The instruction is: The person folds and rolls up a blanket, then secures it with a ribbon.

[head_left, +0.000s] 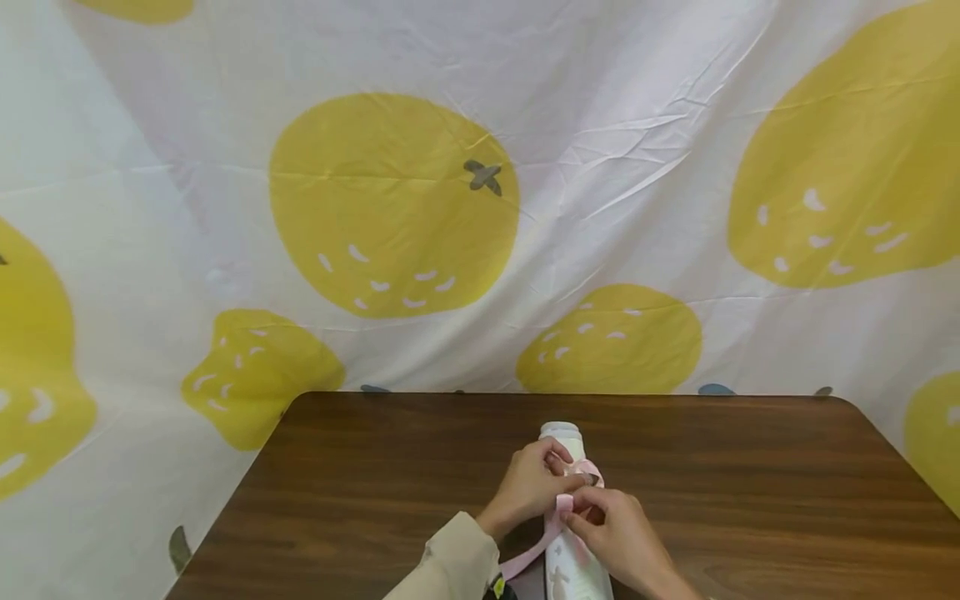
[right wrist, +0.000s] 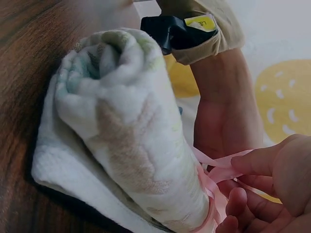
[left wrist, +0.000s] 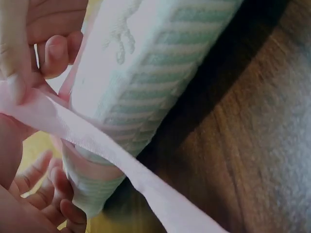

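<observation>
A rolled towel (head_left: pixel 577 575), white with brown and green patterns, lies lengthwise on the table. Around its middle goes a pink ribbon (head_left: pixel 532 558), crossed on top, one long tail trailing to the left. My right hand (head_left: pixel 626 533) pinches a length of ribbon (right wrist: pixel 228 162) between thumb and fingers above the roll. From the left, my left hand (head_left: pixel 528 483) reaches over the roll, its fingertips at the ribbon loop there. In the left wrist view the ribbon (left wrist: pixel 82 131) runs taut-looking across the green-striped side (left wrist: pixel 160 73) of the towel.
The brown wooden table (head_left: pixel 390 467) extends to both sides of the roll. Behind it hangs a white cloth (head_left: pixel 615 200) printed with yellow fruit. A black wrist device (right wrist: pixel 170 34) sits at the left sleeve's beige cuff (right wrist: pixel 218 29).
</observation>
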{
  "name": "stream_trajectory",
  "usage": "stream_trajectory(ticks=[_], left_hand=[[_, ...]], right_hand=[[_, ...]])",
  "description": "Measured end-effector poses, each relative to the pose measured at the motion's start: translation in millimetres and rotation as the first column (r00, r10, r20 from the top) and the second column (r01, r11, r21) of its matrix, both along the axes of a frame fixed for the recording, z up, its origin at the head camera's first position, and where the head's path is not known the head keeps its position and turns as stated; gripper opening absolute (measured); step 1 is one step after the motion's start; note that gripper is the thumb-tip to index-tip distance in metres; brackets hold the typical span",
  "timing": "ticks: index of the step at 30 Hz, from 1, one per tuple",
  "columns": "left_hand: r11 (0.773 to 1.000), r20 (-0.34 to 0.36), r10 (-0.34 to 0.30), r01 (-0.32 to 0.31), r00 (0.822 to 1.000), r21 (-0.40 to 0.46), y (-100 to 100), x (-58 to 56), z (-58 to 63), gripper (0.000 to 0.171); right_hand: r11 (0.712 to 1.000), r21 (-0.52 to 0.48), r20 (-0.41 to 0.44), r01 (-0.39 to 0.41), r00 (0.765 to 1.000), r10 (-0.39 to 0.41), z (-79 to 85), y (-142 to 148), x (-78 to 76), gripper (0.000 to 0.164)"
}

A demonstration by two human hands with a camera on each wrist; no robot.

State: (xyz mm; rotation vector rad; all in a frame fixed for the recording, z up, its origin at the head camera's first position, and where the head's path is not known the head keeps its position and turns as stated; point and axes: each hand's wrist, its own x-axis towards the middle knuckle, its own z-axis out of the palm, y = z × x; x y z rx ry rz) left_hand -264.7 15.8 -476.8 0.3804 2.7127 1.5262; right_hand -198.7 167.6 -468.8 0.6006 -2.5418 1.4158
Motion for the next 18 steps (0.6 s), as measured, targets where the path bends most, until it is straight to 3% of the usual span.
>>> stream_trajectory(ticks=[4,12,18], left_hand=[[1.0,-0.011,0.017,-0.017,1.0,-0.006,0,2.5,1.5,0.025],[0.998,-0.013,0.032,-0.031,0.999,0.06,-12,3.1,5.0,0.014],[0.988,0.071,0.025,-0.036,0.997,0.151,-30,2.3,8.3,0.013]], right_hand=[[1.0,-0.012,0.004,0.002,1.0,-0.002,-0.2,-1,0.9,0.01],[1.0,-0.014,0.014,0.008,1.0,-0.008,0.0,1,1.0,0.014],[0.999,-0.01,0.051,0.034,0.998,-0.033,0.9,0,-1.1,0.014]])
